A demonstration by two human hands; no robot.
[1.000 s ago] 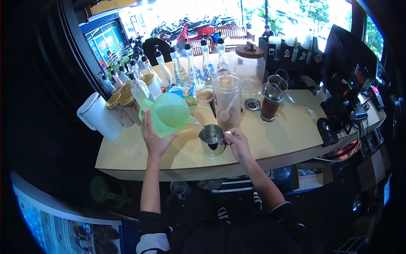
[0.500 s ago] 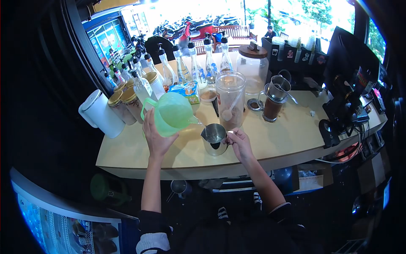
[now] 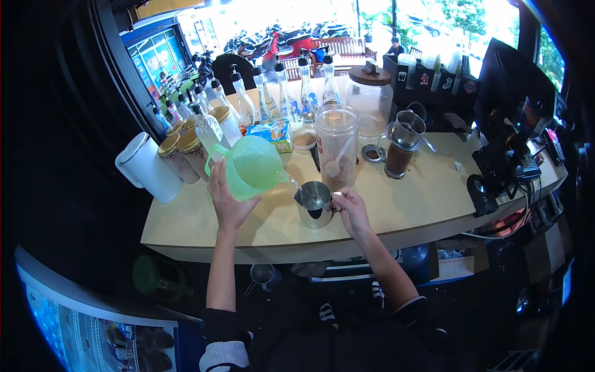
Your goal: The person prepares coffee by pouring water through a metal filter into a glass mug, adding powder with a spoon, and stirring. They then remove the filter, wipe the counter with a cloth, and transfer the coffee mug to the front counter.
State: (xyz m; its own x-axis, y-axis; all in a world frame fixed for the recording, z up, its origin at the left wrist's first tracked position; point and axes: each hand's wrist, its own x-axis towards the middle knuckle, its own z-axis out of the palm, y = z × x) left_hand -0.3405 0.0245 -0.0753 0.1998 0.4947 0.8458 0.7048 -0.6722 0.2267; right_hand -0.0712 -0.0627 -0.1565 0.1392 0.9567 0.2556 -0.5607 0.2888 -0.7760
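My left hand (image 3: pixel 230 201) is wrapped round a translucent green pitcher (image 3: pixel 253 166), which is tipped to the right. Clear liquid runs from its spout into a steel jug (image 3: pixel 315 214) with a wide open top. The jug's handle is held in the closed fingers of my right hand (image 3: pixel 351 211), near the counter's front edge. Just behind the jug is a tall clear container (image 3: pixel 336 139) with a scoop inside.
On the counter (image 3: pixel 421 198) are a glass with a metal filter (image 3: pixel 401 149) at the right, a lidded glass jar (image 3: pixel 370 105), several pump bottles behind, gold-lidded jars and a white jug (image 3: pixel 147 168) at the left. A dark machine (image 3: pixel 505 161) occupies the right end.
The whole view has shifted slightly. Both hands keep their holds, and the stream still runs from the tipped pitcher into the steel jug.
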